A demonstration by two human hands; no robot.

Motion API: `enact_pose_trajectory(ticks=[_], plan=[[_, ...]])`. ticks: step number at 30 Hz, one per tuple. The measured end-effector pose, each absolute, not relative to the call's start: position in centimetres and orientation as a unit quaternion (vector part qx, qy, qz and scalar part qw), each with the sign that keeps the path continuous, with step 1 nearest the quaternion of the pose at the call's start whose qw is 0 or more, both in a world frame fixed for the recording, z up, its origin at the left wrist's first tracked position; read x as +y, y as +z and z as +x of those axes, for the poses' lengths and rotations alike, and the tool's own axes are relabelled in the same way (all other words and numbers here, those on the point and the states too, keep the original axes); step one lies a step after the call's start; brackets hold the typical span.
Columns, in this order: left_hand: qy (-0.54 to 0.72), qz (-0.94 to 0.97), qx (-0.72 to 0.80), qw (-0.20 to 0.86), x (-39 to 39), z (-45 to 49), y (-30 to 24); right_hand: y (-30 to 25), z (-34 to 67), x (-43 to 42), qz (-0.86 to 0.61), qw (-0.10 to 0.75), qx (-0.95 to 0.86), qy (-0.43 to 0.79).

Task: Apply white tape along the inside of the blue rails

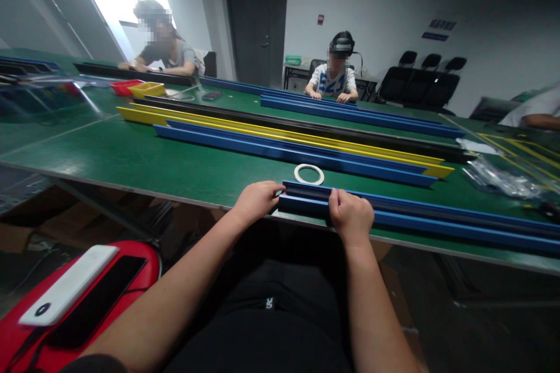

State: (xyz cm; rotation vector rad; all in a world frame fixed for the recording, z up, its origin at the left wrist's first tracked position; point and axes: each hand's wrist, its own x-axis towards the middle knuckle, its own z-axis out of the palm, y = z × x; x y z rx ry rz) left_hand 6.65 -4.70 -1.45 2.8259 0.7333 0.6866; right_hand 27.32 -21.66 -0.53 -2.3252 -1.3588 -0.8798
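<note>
A long blue channel rail lies along the near edge of the green table, running off to the right. My left hand is curled at the rail's left end, fingertips on the end face. My right hand is wrapped over the rail a little to the right, fingers closed on its top. A white tape ring lies flat just beyond the rail's end.
Blue, yellow and black rails lie across the table's middle. Clear plastic bags sit at the right. Red and yellow bins stand far left. Two people sit across the table. A red stool with a phone and power bank is by my left.
</note>
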Motion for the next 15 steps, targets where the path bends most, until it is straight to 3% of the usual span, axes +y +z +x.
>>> enact_pose_trajectory(ticks=[15], plan=[[0.252, 0.934, 0.238, 0.085, -5.19, 6.56, -1.09, -0.56, 27.24, -21.58, -0.816, 0.152, -0.471, -0.299]])
